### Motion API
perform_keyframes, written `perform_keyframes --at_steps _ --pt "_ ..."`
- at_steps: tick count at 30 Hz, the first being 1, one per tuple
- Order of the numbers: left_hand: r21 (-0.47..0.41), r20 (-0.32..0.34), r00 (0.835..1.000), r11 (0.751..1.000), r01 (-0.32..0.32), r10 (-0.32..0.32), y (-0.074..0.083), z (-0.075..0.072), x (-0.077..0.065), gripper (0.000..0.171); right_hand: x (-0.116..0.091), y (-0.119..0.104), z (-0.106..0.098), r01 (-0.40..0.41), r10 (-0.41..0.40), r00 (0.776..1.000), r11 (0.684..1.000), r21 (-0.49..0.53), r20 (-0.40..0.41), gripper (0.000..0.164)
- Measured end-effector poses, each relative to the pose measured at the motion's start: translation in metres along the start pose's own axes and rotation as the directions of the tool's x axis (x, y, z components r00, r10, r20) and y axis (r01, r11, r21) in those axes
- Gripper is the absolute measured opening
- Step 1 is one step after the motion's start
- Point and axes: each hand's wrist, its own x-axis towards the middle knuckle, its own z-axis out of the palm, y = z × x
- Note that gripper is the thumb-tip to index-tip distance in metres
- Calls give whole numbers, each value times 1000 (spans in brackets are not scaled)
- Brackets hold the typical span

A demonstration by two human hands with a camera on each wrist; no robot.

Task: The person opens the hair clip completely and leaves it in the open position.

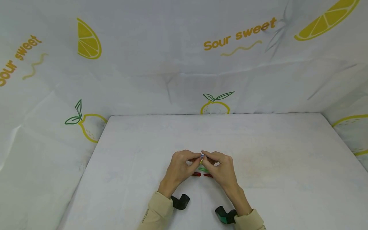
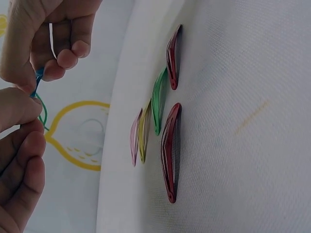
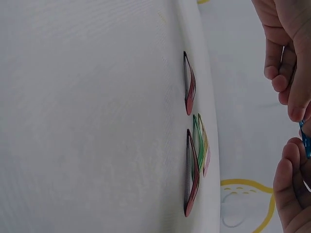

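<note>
Head view: left hand (image 1: 180,164) and right hand (image 1: 223,167) pinch blue clip (image 1: 203,156).

Our left forearm (image 1: 157,209) and our right forearm (image 1: 249,220) enter from the lower edge of the head view and lean inward, toward each other. Our left wrist (image 1: 166,187) and our right wrist (image 1: 239,195) are bare, below them the sleeves cover the arms. The left hand (image 1: 179,164) and the right hand (image 1: 223,167) are raised and meet in front of us, with their fingertips close together. In each hand the thumb and the forefinger make a pinch, leaving a small gap behind it. In both wrist views, our other fingers are bent.
</note>
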Motion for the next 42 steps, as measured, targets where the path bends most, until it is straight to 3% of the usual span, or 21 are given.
perform_keyframes --at_steps 24,42 --pt "-21 -11 999 999 49 -49 -3 6 -2 5 -4 4 4 -17 17 1000 1000 -3 -18 19" --pt "-27 15 998 998 62 -62 -1 6 0 6 -2 6 2 42 -43 999 998 -43 -28 18"
